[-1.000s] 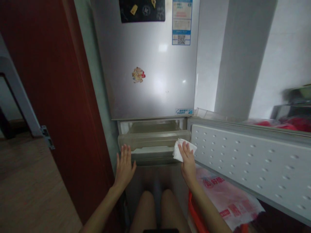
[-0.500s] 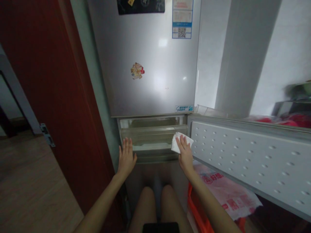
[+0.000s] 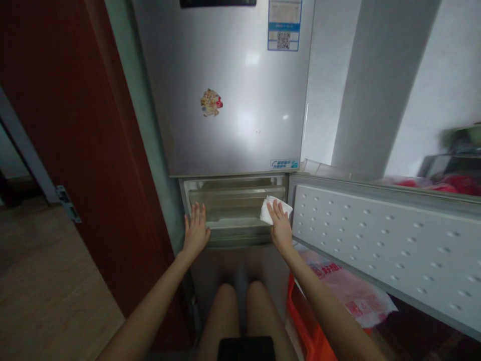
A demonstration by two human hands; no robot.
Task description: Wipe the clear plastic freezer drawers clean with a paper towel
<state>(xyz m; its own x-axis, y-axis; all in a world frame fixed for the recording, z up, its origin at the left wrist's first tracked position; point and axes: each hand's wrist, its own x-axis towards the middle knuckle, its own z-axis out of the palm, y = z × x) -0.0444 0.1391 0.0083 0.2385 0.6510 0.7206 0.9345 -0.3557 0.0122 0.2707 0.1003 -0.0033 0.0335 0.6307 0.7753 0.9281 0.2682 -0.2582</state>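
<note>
A silver fridge (image 3: 233, 100) stands before me with its lower door (image 3: 387, 240) swung open to the right. Inside the open compartment sits a clear plastic drawer (image 3: 235, 203), pushed nearly all the way in. My left hand (image 3: 195, 231) lies flat with fingers stretched against the drawer's left front. My right hand (image 3: 280, 225) presses a white folded cloth (image 3: 267, 209) against the drawer's right front, fingers flat over it. My bare knees (image 3: 236, 311) show below.
A dark red wooden door (image 3: 86, 150) stands close on the left, wood floor beyond it. An orange basket (image 3: 304, 326) with a pink-and-white plastic bag (image 3: 349, 296) sits under the open fridge door. A white wall and column rise at the right.
Both hands have moved forward and the clear drawer has slid back into the fridge. The view has shifted closer to the fridge.
</note>
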